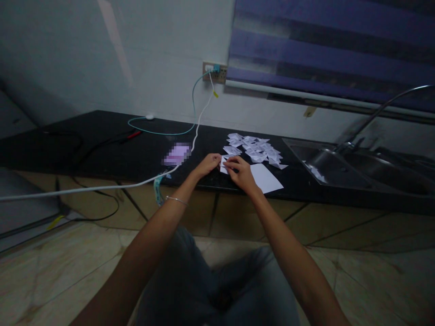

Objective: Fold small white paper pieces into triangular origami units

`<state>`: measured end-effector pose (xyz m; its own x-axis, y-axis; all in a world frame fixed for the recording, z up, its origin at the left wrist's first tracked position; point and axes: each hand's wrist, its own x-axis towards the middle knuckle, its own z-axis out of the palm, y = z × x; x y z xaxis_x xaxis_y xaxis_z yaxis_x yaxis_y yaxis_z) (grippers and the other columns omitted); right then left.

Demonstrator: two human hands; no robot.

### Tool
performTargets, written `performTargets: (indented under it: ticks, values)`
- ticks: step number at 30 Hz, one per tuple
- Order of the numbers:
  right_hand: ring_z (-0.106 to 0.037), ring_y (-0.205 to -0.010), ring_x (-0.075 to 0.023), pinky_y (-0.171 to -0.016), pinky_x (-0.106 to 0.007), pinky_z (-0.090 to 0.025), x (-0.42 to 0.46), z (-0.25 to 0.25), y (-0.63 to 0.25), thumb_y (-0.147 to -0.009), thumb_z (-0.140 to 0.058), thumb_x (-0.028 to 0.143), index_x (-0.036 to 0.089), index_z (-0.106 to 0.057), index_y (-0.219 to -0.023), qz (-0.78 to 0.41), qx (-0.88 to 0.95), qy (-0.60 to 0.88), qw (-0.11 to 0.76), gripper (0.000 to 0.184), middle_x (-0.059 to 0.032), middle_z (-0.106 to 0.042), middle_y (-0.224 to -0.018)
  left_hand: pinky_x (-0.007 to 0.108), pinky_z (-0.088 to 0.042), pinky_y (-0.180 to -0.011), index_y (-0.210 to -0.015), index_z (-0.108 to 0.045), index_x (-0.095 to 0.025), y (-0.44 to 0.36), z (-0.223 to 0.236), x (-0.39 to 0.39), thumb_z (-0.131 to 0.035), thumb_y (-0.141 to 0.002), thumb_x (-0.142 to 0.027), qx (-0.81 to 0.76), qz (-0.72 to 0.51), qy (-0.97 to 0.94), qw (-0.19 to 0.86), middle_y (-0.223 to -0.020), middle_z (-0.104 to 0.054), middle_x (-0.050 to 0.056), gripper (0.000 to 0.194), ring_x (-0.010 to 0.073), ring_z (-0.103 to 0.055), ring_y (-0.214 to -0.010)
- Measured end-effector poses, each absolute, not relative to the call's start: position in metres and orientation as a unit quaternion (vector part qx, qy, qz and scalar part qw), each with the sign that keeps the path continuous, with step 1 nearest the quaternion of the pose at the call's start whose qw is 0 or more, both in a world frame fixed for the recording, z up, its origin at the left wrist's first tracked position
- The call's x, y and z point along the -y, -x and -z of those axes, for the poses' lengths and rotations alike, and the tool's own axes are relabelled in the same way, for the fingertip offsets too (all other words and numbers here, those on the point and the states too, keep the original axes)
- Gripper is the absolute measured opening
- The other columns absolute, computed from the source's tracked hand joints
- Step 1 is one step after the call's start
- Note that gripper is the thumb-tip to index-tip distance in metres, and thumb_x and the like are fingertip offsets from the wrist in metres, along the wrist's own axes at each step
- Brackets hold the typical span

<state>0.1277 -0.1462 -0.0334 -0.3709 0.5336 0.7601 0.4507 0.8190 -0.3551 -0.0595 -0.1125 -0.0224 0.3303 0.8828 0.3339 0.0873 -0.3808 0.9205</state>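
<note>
Between my two hands is a small folded piece of white paper [223,168], held just over the front part of the black countertop. My left hand [208,165] pinches its left side. The fingers of my right hand [239,170] press on its right side from above. Beside my right hand lies a flat sheet of white paper [268,178], partly covered by that hand. Behind it, several folded white paper pieces [256,147] are spread in a loose group.
A sink [312,160] with a curved faucet [346,146] is on the right. Left of my hands lies a blurred pinkish phone-like object [177,154], with a white cable [136,184] running past it. A teal cable [170,134] leads to the wall outlet [215,73].
</note>
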Motion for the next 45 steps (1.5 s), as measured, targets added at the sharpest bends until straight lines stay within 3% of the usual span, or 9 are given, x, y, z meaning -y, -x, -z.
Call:
performTargets:
  ticks: [15, 19, 23, 26, 28, 32, 40, 45]
  values:
    - [-0.063, -0.095, -0.0205, -0.084, -0.036, -0.054, 0.147, 0.032, -0.126, -0.091, -0.062, 0.025, 0.023, -0.078, -0.102, -0.052, 0.829, 0.31, 0.462, 0.019, -0.0095, -0.064, -0.107, 0.022, -0.033, -0.055, -0.071, -0.052, -0.017, 0.06, 0.03, 0.108, -0.061, -0.08, -0.064, -0.333, -0.452, -0.718, 0.412, -0.064, -0.046, -0.004, 0.049, 0.0103, -0.041, -0.061]
    - [-0.062, -0.096, -0.0208, -0.084, -0.037, -0.054, 0.149, 0.031, -0.125, -0.089, -0.066, 0.028, 0.023, -0.078, -0.1, -0.069, 0.831, 0.307, 0.458, 0.018, -0.0092, -0.064, -0.106, 0.021, -0.034, -0.056, -0.074, -0.053, -0.016, 0.06, 0.034, 0.106, -0.064, -0.077, -0.065, -0.322, -0.453, -0.721, 0.413, -0.068, -0.051, -0.003, 0.05, 0.0104, -0.046, -0.063]
    - [-0.063, -0.1, -0.0216, -0.076, -0.032, -0.054, 0.144, 0.029, -0.128, -0.085, -0.069, 0.04, 0.022, -0.077, -0.101, -0.187, 0.775, 0.335, 0.503, 0.025, -0.0092, -0.066, -0.111, 0.02, -0.035, -0.056, -0.078, -0.052, -0.016, 0.06, 0.036, 0.105, -0.064, -0.079, -0.062, -0.316, -0.465, -0.715, 0.415, -0.07, -0.052, -0.003, 0.047, 0.0103, -0.048, -0.063]
    - [-0.064, -0.088, -0.0194, -0.07, -0.03, -0.052, 0.135, 0.03, -0.132, -0.084, -0.068, 0.049, 0.022, -0.073, -0.108, -0.343, 0.683, 0.37, 0.529, 0.037, -0.0068, -0.071, -0.101, 0.02, -0.034, -0.054, -0.078, -0.05, -0.017, 0.059, 0.037, 0.105, -0.06, -0.083, -0.061, -0.313, -0.463, -0.715, 0.419, -0.069, -0.05, -0.003, 0.046, 0.0098, -0.046, -0.061]
    - [-0.063, -0.08, -0.0178, -0.07, -0.03, -0.05, 0.129, 0.032, -0.133, -0.08, -0.072, 0.051, 0.02, -0.073, -0.103, -0.396, 0.673, 0.376, 0.5, 0.039, -0.0048, -0.072, -0.091, 0.02, -0.033, -0.054, -0.077, -0.049, -0.017, 0.059, 0.038, 0.105, -0.058, -0.085, -0.06, -0.307, -0.461, -0.727, 0.406, -0.069, -0.048, -0.003, 0.044, 0.0094, -0.045, -0.06]
    - [-0.06, -0.073, -0.0163, -0.07, -0.029, -0.047, 0.126, 0.036, -0.132, -0.078, -0.074, 0.05, 0.017, -0.075, -0.082, -0.384, 0.728, 0.361, 0.438, 0.033, -0.0032, -0.07, -0.08, 0.02, -0.031, -0.053, -0.075, -0.05, -0.017, 0.058, 0.039, 0.106, -0.053, -0.09, -0.056, -0.305, -0.45, -0.757, 0.363, -0.068, -0.047, -0.003, 0.042, 0.0093, -0.043, -0.06]
    - [-0.061, -0.07, -0.0175, -0.066, -0.029, -0.045, 0.128, 0.041, -0.135, -0.075, -0.075, 0.046, 0.015, -0.075, -0.078, -0.38, 0.722, 0.362, 0.451, 0.03, -0.0035, -0.07, -0.076, 0.02, -0.031, -0.051, -0.076, -0.052, -0.017, 0.055, 0.038, 0.108, -0.055, -0.089, -0.052, -0.315, -0.445, -0.761, 0.351, -0.066, -0.046, -0.004, 0.038, 0.0087, -0.042, -0.056]
    - [-0.058, -0.065, -0.0174, -0.061, -0.029, -0.043, 0.126, 0.042, -0.138, -0.075, -0.074, 0.048, 0.014, -0.075, -0.075, -0.357, 0.702, 0.386, 0.481, 0.033, -0.0033, -0.068, -0.069, 0.021, -0.033, -0.049, -0.08, -0.061, -0.015, 0.054, 0.031, 0.118, -0.048, -0.091, -0.062, -0.317, -0.381, -0.774, 0.394, -0.059, -0.051, -0.003, 0.05, 0.0098, -0.045, -0.051]
